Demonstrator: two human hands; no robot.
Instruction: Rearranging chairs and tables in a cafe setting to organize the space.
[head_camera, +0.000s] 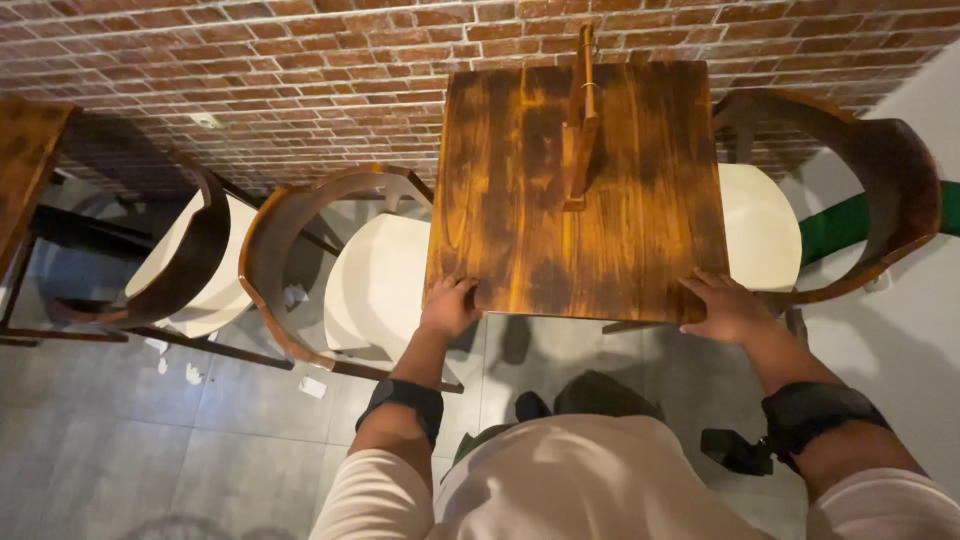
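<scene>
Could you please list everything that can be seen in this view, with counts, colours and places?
Table: one, brown wood, centre, against the wall.
Upright wooden stand: one, brown, on the table's far middle.
Chairs: three, dark wood frames with cream seats; one at far left, one left of the table, one right of the table.
Second table: one, brown, far left edge, partly in view.
Brick wall: red-brown, across the top.
Floor: grey tiles, with small white scraps at left.
Arm bands: two, black, one on each forearm.
Left hand: grips the table's near-left corner.
Right hand: grips the table's near-right corner.
</scene>
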